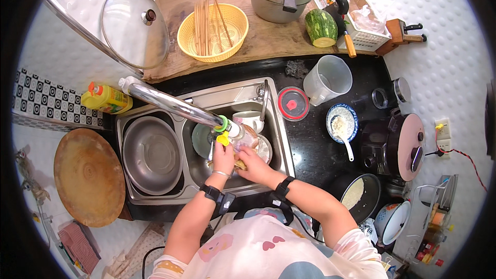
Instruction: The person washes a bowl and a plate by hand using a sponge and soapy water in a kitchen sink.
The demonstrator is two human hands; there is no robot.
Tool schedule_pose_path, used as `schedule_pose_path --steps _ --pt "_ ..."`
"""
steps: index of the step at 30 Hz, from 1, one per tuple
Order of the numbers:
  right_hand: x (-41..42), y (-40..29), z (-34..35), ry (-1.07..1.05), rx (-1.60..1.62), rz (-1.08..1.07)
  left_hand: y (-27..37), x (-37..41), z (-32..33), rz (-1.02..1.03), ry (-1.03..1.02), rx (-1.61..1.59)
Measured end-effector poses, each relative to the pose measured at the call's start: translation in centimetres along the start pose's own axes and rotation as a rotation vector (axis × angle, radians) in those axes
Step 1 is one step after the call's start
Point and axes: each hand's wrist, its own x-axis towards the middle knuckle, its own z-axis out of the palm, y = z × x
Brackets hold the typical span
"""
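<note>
Both my hands are over the right basin of the steel sink (285,151). My left hand (223,158) is closed around a yellowish-brown cloth or scrubber (239,164), just below the yellow tap attachment (223,138). My right hand (252,162) grips the same item from the other side. What exactly it is cannot be told, as my fingers cover much of it. Past my hands, a white mug (248,118) and other dishes lie in the basin, partly hidden by the faucet end.
A large metal bowl (152,155) fills the left basin. Right of the sink stand a plastic pitcher (333,75), a round red-rimmed lid (293,103) and a patterned bowl with a spoon (341,123). A thick chrome pipe (174,102) slants over the sink. A yellow basket (240,42) holds chopsticks behind.
</note>
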Motion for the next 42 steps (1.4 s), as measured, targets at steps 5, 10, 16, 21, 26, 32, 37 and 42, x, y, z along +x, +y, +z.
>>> schedule_pose_path --steps 5,10,16,21,26,32,37,42 --pt "-0.5 2.1 -2.4 -0.08 -0.361 -0.326 0.3 0.7 -1.4 -0.046 -0.17 0.007" --pt "0.5 1.9 -4.4 -0.069 -0.524 -0.305 1.1 0.7 -1.9 -0.16 -0.212 -0.047" --pt "0.5 -1.6 -1.1 -0.052 -0.12 0.038 0.0 -0.8 0.0 -0.088 0.002 -0.063" --pt "-0.4 1.7 -3.6 -0.205 -0.474 -0.298 1.1 0.0 -2.0 -0.169 -0.166 0.107" --pt "0.8 2.6 -4.6 -0.137 -0.55 -0.3 -0.2 0.3 -1.8 -0.146 -0.217 -0.16" --pt "0.0 -0.9 0.2 0.039 -0.074 0.076 0.5 -1.1 0.0 -0.124 -0.119 0.069" --pt "-0.9 2.7 -3.0 -0.116 -0.467 -0.334 2.3 -0.6 -2.6 -0.112 -0.238 0.13" --pt "0.2 2.2 -3.8 -0.155 -0.466 -0.209 0.1 -0.5 -2.0 -0.077 -0.21 0.045"
